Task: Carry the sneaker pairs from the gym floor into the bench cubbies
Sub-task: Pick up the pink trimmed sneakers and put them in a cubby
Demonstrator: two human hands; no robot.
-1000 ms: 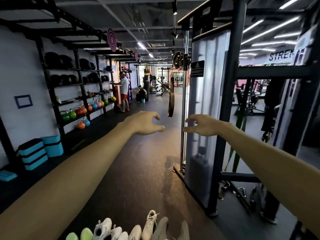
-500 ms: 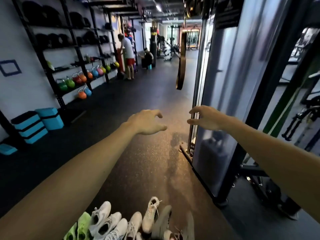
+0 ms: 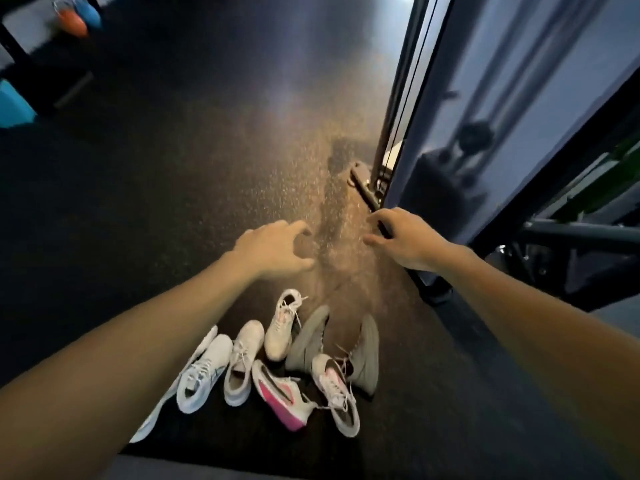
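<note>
Sneakers (image 3: 277,368) clustered on the gym floor (image 3: 173,202), near its bottom edge in view, below and between both outstretched arms, well short of the hands. Left hand (image 3: 273,245) and right hand (image 3: 403,237) apart, fingers loosely curled, holding nothing. Right hand probably just in front of the machine panel (image 3: 485,116); contact unclear.

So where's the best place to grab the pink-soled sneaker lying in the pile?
Probably at the collar. The pink-soled sneaker lies tipped on its side, opening facing the tan high-top side, pink sole edge toward the camera. Come from above, fingers in the opening, thumb on the heel. Both hands are empty; the left hand hovers somewhat nearer.
</note>
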